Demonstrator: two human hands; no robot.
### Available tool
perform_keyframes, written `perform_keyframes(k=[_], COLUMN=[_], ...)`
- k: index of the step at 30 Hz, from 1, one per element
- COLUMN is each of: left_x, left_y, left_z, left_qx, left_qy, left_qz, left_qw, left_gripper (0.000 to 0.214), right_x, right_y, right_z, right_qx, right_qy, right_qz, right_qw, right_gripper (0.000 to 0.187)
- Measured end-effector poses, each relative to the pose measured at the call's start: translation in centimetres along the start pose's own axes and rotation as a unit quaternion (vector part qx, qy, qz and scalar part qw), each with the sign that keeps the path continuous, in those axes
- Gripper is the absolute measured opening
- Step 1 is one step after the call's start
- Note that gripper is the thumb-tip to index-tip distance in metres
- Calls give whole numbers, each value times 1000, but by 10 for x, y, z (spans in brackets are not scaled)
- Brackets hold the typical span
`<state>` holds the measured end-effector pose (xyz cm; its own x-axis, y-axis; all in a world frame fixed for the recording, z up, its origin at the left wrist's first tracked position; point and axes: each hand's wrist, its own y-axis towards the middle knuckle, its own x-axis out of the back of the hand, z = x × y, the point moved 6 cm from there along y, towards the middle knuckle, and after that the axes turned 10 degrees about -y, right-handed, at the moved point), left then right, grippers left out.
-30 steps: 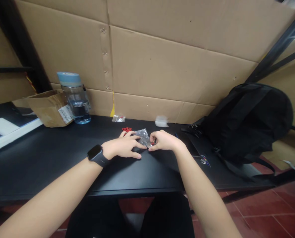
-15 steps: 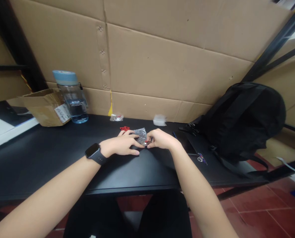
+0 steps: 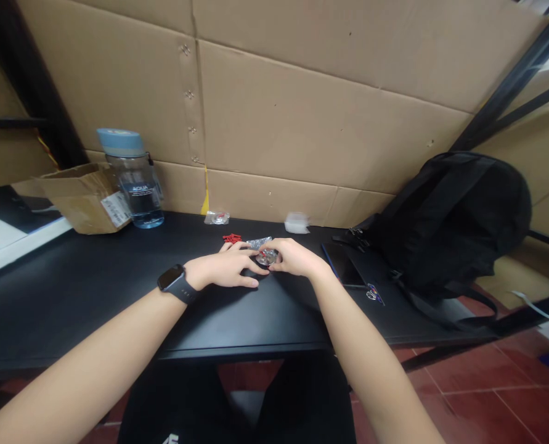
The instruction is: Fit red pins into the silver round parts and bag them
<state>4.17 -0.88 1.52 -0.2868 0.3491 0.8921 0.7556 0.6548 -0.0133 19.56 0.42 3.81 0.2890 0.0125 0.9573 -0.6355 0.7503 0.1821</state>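
A small clear plastic bag (image 3: 259,243) lies on the black table, with shiny round metal-looking contents and a bit of red at its near end. My left hand (image 3: 230,267) rests at its left side, palm down, fingers spread, the fingertips touching the bag. From the right, my right hand (image 3: 293,256) curls its fingers and thumb round the near end of the bag; what exactly lies between its fingertips is partly hidden. Just beyond my left fingers is a little pile of red pieces (image 3: 232,238).
Along the cardboard wall stand an open carton (image 3: 82,200), a blue-lidded water bottle (image 3: 138,185), another small clear packet (image 3: 217,217) and a whitish translucent piece (image 3: 297,223). At right are a dark phone-like slab (image 3: 343,264), a keyring (image 3: 373,294) and a black backpack (image 3: 454,228).
My right hand has shifted slightly left over the bag, and its pinch has spread. The bag's upper part now lies flatter, and the shiny round contents show more. My left hand has barely moved.
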Motion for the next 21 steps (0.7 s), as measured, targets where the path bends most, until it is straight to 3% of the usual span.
perform_keyframes(k=[4, 8, 17, 21], left_x=[0, 0, 0, -2], left_y=[0, 0, -2, -1], left_z=[-1, -3, -4, -1], left_qx=[27, 50, 65, 70], left_qy=[23, 38, 30, 31], left_qz=[12, 22, 28, 37], left_qw=[999, 998, 997, 996], left_gripper=[36, 37, 35, 37], right_x=[-5, -1, 13, 13], right_y=[-2, -6, -20, -20], right_z=[-1, -5, -1, -1], right_qx=[13, -1, -29, -30], right_qy=[21, 12, 12, 15], right_qz=[57, 75, 152, 152], right_qw=[998, 997, 988, 988], right_gripper=[42, 33, 34, 33])
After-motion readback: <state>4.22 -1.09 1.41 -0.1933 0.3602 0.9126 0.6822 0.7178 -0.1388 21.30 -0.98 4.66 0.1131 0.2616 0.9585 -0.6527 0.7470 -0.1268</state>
